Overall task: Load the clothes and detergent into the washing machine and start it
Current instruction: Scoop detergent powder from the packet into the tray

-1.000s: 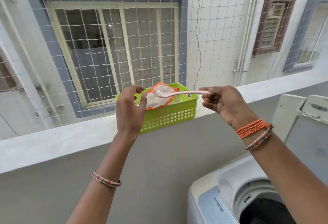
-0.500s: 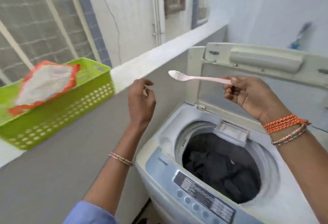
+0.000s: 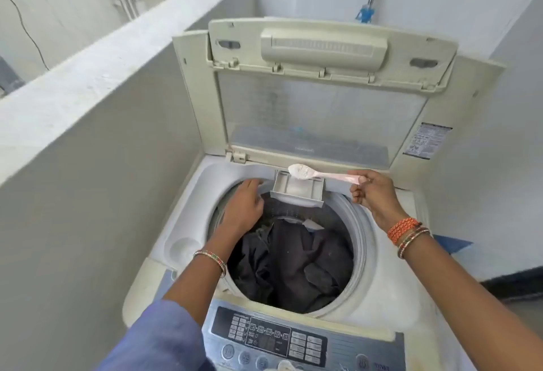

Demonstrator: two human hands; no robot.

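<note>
Right now I see my right hand (image 3: 370, 194), right of centre in the frame, pinching the handle end of a pink spoon (image 3: 323, 174) between thumb and curled fingers. The spoon lies nearly level, its bowl heaped with white detergent powder (image 3: 300, 170) and held just above the pulled-out detergent drawer (image 3: 298, 190) at the back rim of the washing machine (image 3: 379, 291). My left hand (image 3: 244, 209), left of centre, rests with relaxed fingers on the upper left edge of the drum opening, holding nothing. Dark clothes (image 3: 293, 265) lie bunched inside the drum, in the middle of the frame. The lid (image 3: 323, 100) stands raised and folded back in the upper centre. At the bottom edge sits the control panel (image 3: 273, 338) with its buttons. A grey parapet wall (image 3: 97, 112) runs along the left, and a tap with a blue fitting (image 3: 365, 12) shows on the wall at the top.
</note>
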